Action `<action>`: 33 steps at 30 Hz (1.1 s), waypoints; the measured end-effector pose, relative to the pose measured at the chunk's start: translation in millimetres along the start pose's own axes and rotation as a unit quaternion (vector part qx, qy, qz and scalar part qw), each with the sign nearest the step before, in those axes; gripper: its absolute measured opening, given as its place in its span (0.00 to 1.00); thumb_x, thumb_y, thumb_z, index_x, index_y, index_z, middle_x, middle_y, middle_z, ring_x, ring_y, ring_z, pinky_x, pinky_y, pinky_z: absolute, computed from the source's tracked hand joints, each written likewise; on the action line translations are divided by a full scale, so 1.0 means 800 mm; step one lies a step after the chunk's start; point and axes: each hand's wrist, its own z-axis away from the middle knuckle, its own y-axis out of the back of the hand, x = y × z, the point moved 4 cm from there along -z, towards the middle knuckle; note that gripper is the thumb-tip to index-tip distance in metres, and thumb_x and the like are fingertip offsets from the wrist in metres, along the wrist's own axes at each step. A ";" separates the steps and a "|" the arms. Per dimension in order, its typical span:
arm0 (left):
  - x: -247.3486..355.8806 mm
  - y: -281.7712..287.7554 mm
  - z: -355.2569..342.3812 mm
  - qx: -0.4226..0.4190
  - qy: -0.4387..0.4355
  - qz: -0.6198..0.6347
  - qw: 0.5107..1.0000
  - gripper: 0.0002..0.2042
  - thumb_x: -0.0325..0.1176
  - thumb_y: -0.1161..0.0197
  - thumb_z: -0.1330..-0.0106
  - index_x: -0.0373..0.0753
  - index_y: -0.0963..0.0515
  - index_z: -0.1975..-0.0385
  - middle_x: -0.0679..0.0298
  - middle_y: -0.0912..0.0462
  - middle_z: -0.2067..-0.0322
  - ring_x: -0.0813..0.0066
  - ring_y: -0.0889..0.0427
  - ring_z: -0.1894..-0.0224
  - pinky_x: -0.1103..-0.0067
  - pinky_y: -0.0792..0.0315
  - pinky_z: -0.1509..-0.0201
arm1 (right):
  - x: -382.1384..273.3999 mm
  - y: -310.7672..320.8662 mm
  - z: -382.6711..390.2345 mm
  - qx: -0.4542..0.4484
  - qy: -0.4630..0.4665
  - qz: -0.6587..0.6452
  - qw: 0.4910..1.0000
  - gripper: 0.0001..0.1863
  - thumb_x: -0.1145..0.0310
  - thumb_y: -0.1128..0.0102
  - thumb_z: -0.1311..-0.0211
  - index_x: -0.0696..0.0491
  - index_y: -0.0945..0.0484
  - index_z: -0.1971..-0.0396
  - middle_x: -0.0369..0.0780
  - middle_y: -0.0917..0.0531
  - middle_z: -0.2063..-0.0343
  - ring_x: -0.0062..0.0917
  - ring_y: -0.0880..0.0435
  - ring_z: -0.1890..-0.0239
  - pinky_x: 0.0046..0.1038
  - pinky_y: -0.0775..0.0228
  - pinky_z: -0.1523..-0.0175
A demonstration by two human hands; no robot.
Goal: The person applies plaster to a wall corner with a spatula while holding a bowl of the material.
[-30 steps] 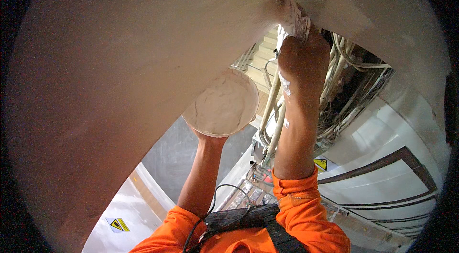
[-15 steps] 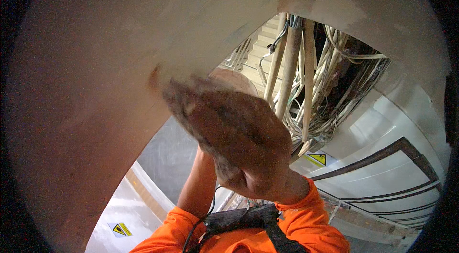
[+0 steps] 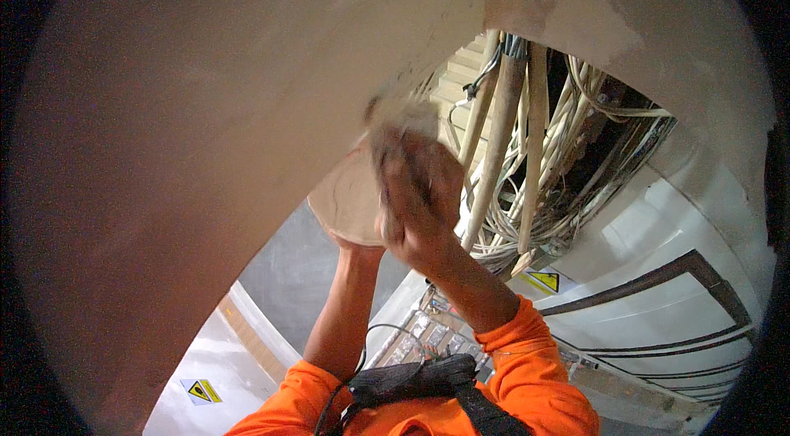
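Note:
My left hand (image 3: 350, 245) is under a round tub of pale, smooth paste (image 3: 346, 197), gripping it from below, with most fingers hidden. My right hand (image 3: 420, 197) is over the right part of that tub, its fingers closed and smeared by motion around something blurred that I cannot make out. Just beyond it, a curved pale panel (image 3: 206, 107) spreads across the upper left of the view, its lower edge passing close by the tub.
Pale cables and pipes (image 3: 510, 148) hang in an opening at the right, beside a patched panel (image 3: 601, 24). Below are white curved panels with dark stripes (image 3: 634, 296), warning stickers (image 3: 202, 391), a grey surface (image 3: 292, 271) and a cluttered strip (image 3: 444, 329).
My right hand swept from high at the panel edge down and left, then moved back slightly right over the tub. The tub stays in my left hand.

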 end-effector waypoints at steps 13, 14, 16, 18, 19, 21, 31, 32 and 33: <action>0.001 -0.087 -0.001 0.024 0.083 0.045 0.995 0.33 0.63 0.65 0.42 0.48 0.39 0.43 0.61 0.36 0.43 0.57 0.36 0.42 0.57 0.40 0.41 | 0.033 0.073 -0.129 0.037 0.013 0.070 0.997 0.27 0.86 0.60 0.62 0.56 0.25 0.57 0.45 0.21 0.62 0.38 0.22 0.57 0.32 0.33 0.49; 0.000 -0.088 0.000 0.035 0.089 0.060 0.994 0.33 0.63 0.65 0.43 0.48 0.39 0.42 0.61 0.36 0.43 0.57 0.37 0.42 0.57 0.40 0.41 | 0.020 0.072 -0.126 0.022 0.041 0.056 0.997 0.27 0.85 0.59 0.62 0.55 0.24 0.57 0.44 0.21 0.60 0.38 0.23 0.56 0.32 0.33 0.48; -0.007 -0.094 0.002 0.041 0.105 0.074 0.991 0.33 0.63 0.65 0.43 0.48 0.39 0.42 0.61 0.36 0.43 0.57 0.37 0.42 0.56 0.40 0.41 | -0.006 0.078 -0.119 -0.038 0.031 0.036 0.998 0.25 0.83 0.56 0.60 0.54 0.24 0.57 0.43 0.21 0.59 0.37 0.23 0.55 0.33 0.33 0.48; -0.007 -0.091 0.005 0.027 0.095 0.045 0.994 0.34 0.64 0.62 0.44 0.49 0.42 0.41 0.60 0.39 0.42 0.56 0.39 0.41 0.55 0.41 0.41 | -0.033 0.074 -0.111 -0.085 0.043 -0.010 0.995 0.23 0.79 0.53 0.57 0.52 0.23 0.57 0.43 0.21 0.57 0.36 0.23 0.54 0.34 0.34 0.48; -0.006 -0.087 0.008 0.022 0.088 0.031 0.995 0.35 0.64 0.60 0.45 0.49 0.43 0.41 0.60 0.40 0.41 0.56 0.40 0.40 0.54 0.42 0.41 | -0.046 0.070 -0.108 -0.101 0.058 -0.042 0.992 0.21 0.76 0.51 0.55 0.50 0.23 0.57 0.43 0.21 0.57 0.36 0.23 0.54 0.35 0.33 0.48; -0.010 -0.082 0.011 0.006 0.081 0.002 0.997 0.37 0.65 0.58 0.46 0.50 0.45 0.40 0.60 0.42 0.40 0.55 0.42 0.39 0.53 0.43 0.40 | -0.056 0.069 -0.105 -0.102 0.063 -0.112 0.986 0.19 0.73 0.49 0.53 0.50 0.22 0.58 0.43 0.21 0.58 0.37 0.23 0.54 0.36 0.33 0.48; -0.026 -0.083 0.000 0.011 0.084 0.065 0.994 0.33 0.62 0.63 0.43 0.48 0.42 0.41 0.60 0.39 0.41 0.57 0.39 0.40 0.57 0.43 0.39 | 0.070 0.069 -0.107 0.099 0.064 0.127 0.985 0.23 0.81 0.56 0.51 0.57 0.28 0.52 0.46 0.22 0.57 0.42 0.24 0.55 0.36 0.37 0.46; -0.031 -0.084 -0.004 0.020 0.088 0.093 0.992 0.32 0.61 0.65 0.42 0.47 0.40 0.42 0.60 0.37 0.42 0.57 0.38 0.41 0.59 0.43 0.39 | 0.069 0.055 -0.099 0.117 0.072 0.112 0.984 0.29 0.83 0.58 0.57 0.55 0.30 0.48 0.46 0.24 0.55 0.43 0.26 0.53 0.38 0.39 0.44; -0.024 -0.074 -0.007 0.014 0.034 -0.003 0.999 0.32 0.61 0.65 0.41 0.47 0.40 0.42 0.59 0.38 0.42 0.57 0.38 0.41 0.59 0.43 0.38 | 0.054 0.040 -0.092 0.093 0.044 0.099 0.990 0.33 0.83 0.57 0.60 0.54 0.32 0.46 0.47 0.28 0.50 0.43 0.29 0.51 0.39 0.43 0.42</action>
